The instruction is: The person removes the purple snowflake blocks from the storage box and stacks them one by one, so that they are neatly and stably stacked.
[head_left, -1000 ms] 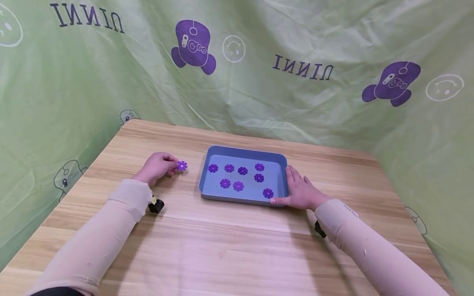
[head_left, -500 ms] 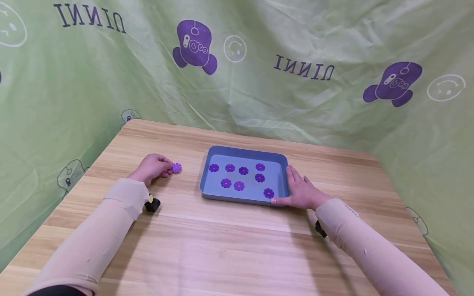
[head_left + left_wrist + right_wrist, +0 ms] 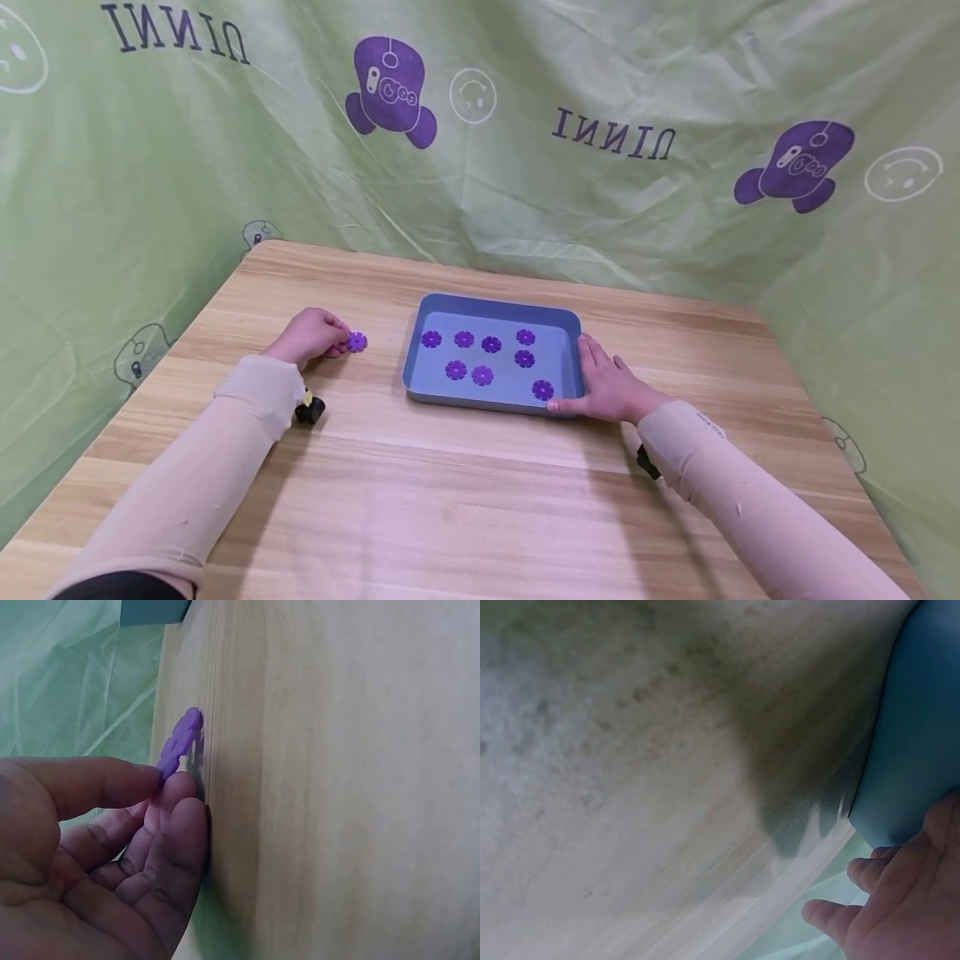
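Note:
Between thumb and fingertips, my left hand (image 3: 311, 335) pinches a purple plastic snowflake disc (image 3: 357, 342) just above the table, left of the tray. The left wrist view shows that disc (image 3: 181, 742) tilted on edge, its lower end at the thumb tip. A blue-grey rectangular tray (image 3: 491, 406) lies mid-table, with several similar purple discs, such as this disc (image 3: 482, 376), spread flat on its floor. My right hand (image 3: 611, 387) rests against the tray's right end, fingers along the side wall and thumb at the front corner. In the right wrist view its fingers look loosely extended beside the tray wall (image 3: 915, 735).
The wood-grain table (image 3: 450, 508) reaches back to a green printed curtain (image 3: 510, 200), which also hangs along both sides. A small black device (image 3: 310, 410) is strapped under the left wrist, and another (image 3: 647, 462) under the right.
My left hand has moved slightly left, away from the tray, with the disc, then stayed nearly still. The right hand and the tray hold their place.

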